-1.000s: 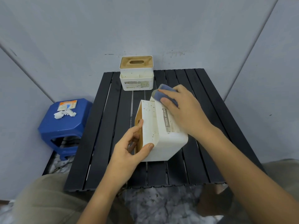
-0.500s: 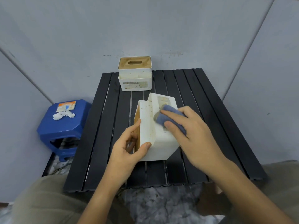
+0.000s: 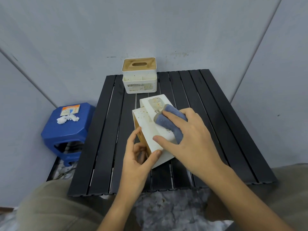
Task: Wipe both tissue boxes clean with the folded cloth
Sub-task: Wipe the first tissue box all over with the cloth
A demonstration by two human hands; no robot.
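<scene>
Nearest us, low in the frame, our left hand grips the near edge of the tilted tissue box, thumb on its white side and fingers curled at its tan lid. Just above, at frame centre, our right hand presses the folded cloth, a soft blue terry pad, flat against the box's labelled face. We judge the job about midway on this box: brown specks still dot its smooth plastic side. It rests on one corner on the slatted black tabletop. Farther up, the second tissue box stands upright, speckled and apparently unwiped. At the left sits a blue plastic stool.
</scene>
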